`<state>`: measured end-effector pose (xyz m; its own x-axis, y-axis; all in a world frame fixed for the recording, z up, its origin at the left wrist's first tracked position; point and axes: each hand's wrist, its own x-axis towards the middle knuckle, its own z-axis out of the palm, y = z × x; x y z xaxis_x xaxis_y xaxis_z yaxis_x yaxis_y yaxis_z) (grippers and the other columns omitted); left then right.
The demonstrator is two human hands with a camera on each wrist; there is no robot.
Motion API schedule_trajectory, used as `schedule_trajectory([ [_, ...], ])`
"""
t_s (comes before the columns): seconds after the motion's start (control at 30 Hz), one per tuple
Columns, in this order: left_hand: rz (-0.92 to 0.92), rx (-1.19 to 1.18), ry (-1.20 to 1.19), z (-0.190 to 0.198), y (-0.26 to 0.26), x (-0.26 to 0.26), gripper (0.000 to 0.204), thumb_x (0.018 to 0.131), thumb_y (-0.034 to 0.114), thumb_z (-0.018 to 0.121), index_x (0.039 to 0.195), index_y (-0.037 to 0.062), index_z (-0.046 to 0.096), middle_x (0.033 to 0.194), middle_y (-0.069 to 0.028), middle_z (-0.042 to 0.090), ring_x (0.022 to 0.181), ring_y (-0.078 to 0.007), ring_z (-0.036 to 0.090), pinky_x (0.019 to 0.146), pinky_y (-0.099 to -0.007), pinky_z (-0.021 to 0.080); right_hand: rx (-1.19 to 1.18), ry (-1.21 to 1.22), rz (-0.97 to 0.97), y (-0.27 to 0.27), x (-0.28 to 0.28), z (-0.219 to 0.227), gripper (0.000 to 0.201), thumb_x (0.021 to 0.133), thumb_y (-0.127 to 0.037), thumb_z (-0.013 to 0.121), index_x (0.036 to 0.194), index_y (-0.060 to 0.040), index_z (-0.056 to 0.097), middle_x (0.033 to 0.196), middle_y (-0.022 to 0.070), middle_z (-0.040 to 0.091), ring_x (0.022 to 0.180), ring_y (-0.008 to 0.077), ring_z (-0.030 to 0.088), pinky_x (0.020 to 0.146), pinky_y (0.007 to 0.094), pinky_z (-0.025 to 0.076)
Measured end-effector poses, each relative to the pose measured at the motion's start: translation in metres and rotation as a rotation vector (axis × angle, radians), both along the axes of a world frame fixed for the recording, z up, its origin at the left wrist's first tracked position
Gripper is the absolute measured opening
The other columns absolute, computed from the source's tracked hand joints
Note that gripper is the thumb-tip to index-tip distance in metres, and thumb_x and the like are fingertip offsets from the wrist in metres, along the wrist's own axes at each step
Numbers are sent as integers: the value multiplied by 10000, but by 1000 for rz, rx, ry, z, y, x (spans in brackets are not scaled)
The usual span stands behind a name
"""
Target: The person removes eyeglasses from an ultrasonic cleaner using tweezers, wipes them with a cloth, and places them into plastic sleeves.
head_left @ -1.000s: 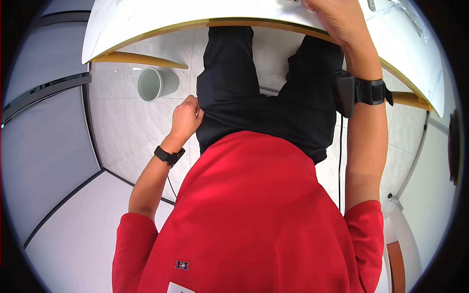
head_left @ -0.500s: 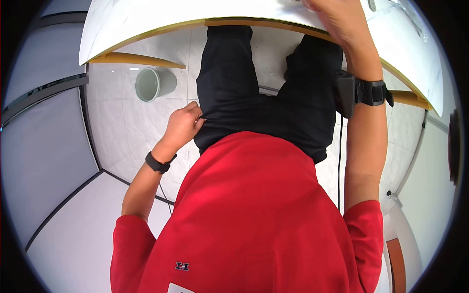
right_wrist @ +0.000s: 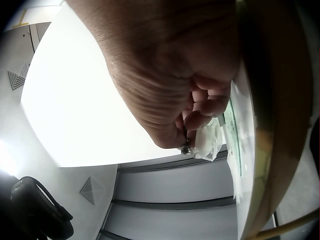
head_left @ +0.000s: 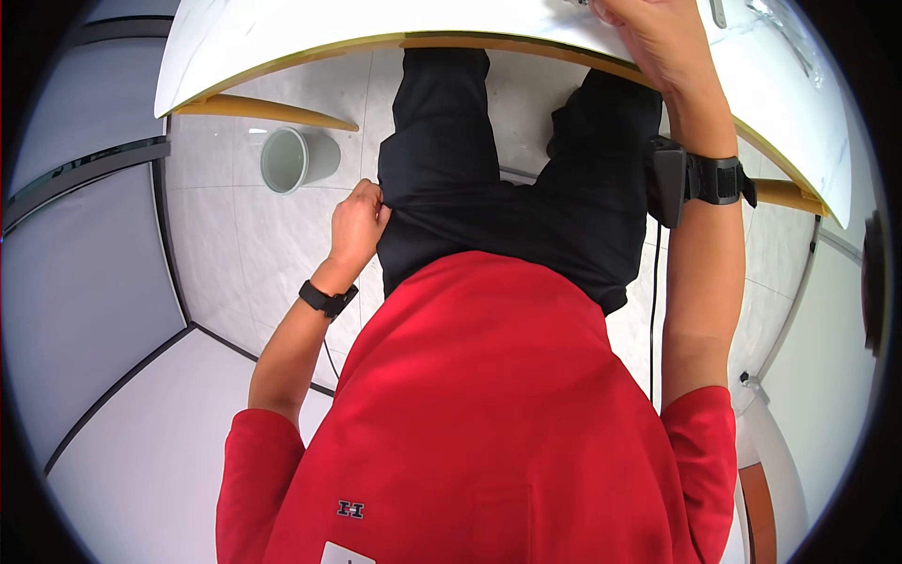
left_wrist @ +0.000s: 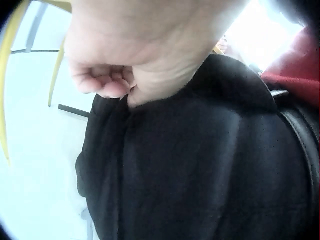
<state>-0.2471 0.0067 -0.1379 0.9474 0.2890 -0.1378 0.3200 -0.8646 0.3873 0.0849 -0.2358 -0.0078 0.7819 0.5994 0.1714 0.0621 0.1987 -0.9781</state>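
My left hand (head_left: 357, 226) is at the outer side of the black trousers (head_left: 440, 160), beside the thigh. Its thumb and curled fingers pinch a fold of the cloth, as the left wrist view shows close up. Over the white table (head_left: 310, 23), my right hand (head_left: 665, 42) is partly cut off by the top of the head view. Between its thumb and fingertips it pinches a small dark, shiny piece (right_wrist: 186, 148), whose kind I cannot tell. Crumpled clear plastic (right_wrist: 209, 142) shows just beyond those fingers in the right wrist view.
A pale green bin (head_left: 287, 162) stands on the floor left of the legs, near a yellow table leg (head_left: 272, 113). On the table's right side lie clear plastic (head_left: 789, 38) and a slim grey item (head_left: 718, 13). A black cable (head_left: 655, 310) hangs from the right wrist device.
My left hand drew slightly outward and back from the thigh, then returned forward against it, and the trouser cloth is pulled into folds again. My right hand has barely moved.
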Motion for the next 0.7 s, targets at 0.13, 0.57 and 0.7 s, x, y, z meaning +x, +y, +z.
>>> schedule_trajectory([
  [0.13,30,-27,-20,3,7,-4,161,767,34,752,816,14,600,802,-138,617,701,-353,637,634,-430,504,-10,-2,6,0,-1,0,130,919,-41,709,1038,-1,677,894,48,717,752,63,624,677,178,479],
  [0.57,-98,-207,334,48,73,55,225,892,99,637,1090,22,712,966,-186,721,899,-353,703,808,-422,550,26,19,76,0,1,-3,173,922,-48,713,1082,12,684,943,43,726,874,73,677,803,210,526],
  [0.7,-85,-76,178,58,64,96,547,919,238,695,1384,1,532,1297,-245,608,1158,-399,619,973,-438,509,23,65,46,1,-3,2,172,901,-45,737,1057,14,694,923,23,722,835,46,665,765,192,529],
])
